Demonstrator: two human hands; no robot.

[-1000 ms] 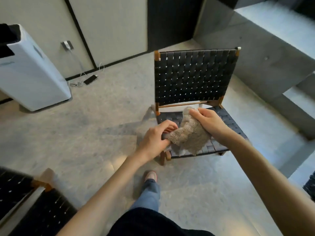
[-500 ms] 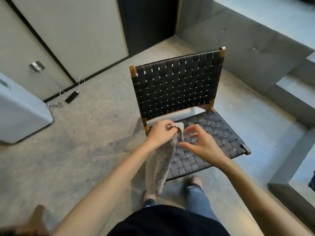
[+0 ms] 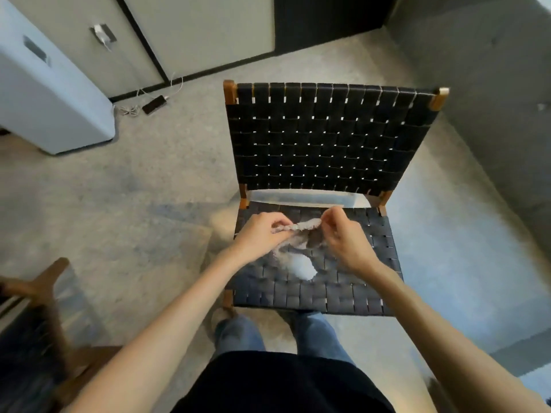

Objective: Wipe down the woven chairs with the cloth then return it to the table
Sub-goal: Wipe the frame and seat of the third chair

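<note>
Nearest the camera, the person's jeans (image 3: pixel 238 338) stood at the front edge of the chair (image 3: pixel 301 296), squarely facing it. A second chair (image 3: pixel 47 284) sat at the lower left, close to the person's left side. It was blurred, and only part of its wooden frame and dark weave showed.

Both forearms reached out over the seat. The left hand (image 3: pixel 259 234) and the right hand (image 3: pixel 347 238) each kept a pinching grip on the upper edge of the cloth (image 3: pixel 298 263), thumb against fingertips. The hands were a little apart, with the edge drawn into a twisted band between them. The rest of the cloth hung down over the middle of the seat; could not tell whether its lower end touched the weave.

Judgement: the cloth was held this way to open or refold it into a usable pad. This posture was not a wiping stroke. The backrest (image 3: pixel 328 138) leaned back just behind the hands, within easy reach.

Further out on the floor, a phone (image 3: pixel 153 104) lay on its cable (image 3: pixel 129 110) by the wall, beside a white appliance (image 3: pixel 50 93), all well apart from the chair. A concrete wall (image 3: pixel 492 99) ran near the chair's right side.

Judgement: that wall could cramp access on the right, and the second chair could catch a backward step. The tabletop was not in view.
</note>
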